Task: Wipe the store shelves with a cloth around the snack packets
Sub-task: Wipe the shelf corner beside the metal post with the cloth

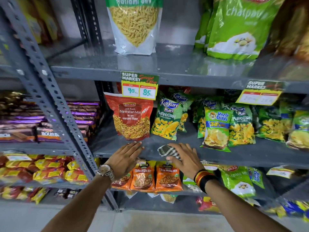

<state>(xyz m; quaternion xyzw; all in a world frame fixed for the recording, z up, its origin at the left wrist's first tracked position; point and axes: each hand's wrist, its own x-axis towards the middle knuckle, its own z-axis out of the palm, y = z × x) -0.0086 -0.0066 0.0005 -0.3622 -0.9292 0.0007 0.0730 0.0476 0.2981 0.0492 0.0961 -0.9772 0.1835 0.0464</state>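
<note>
A grey metal shelf [234, 155] runs across the middle of the view. My right hand [184, 157] presses a checked grey-and-white cloth [164, 150] flat on its front edge. My left hand [127, 156] lies flat with fingers together on the shelf just left of the cloth, its fingertips under a red Navratan Mix packet [131, 117]. A green Kurkure Puffcorn packet [167, 120] stands right behind the cloth. Further right a Uncle Chipps packet [216, 129] leans at the shelf front.
A slotted grey upright [55, 104] slants down on the left, with biscuit packs [25, 129] beyond it. Orange Tikha Mitha Mix packets [168, 175] sit on the shelf below my hands. A price tag [139, 85] hangs from the upper shelf, which holds a sev pouch [134, 25].
</note>
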